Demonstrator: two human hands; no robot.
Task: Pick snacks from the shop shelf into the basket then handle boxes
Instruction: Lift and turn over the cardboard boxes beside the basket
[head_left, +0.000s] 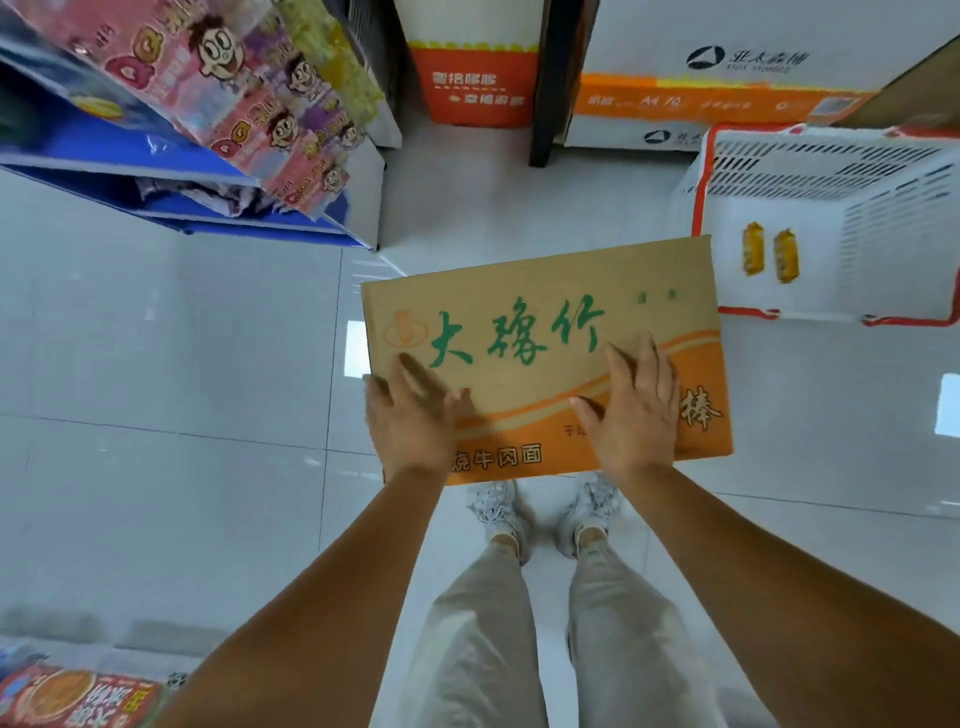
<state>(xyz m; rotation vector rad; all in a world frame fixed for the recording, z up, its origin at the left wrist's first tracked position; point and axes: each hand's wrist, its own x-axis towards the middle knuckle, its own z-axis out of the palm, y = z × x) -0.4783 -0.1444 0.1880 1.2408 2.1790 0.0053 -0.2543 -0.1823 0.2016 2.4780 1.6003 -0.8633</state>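
A brown cardboard box (540, 312) with green characters and an orange band lies on the pale floor in front of my feet. My left hand (410, 415) rests flat on its near left part, fingers straight and spread. My right hand (636, 410) lies flat on its near right part, fingers straight. To the right of the box stands a white plastic basket (831, 171) with red handles, and two yellow snack packs (771, 254) lie inside it.
A blue shelf (171, 218) with pink cartoon snack bags (249, 98) stands at the upper left. White and orange cartons (727, 78) and an orange display (475, 83) stand at the back. A red packet (72, 696) shows at the bottom left.
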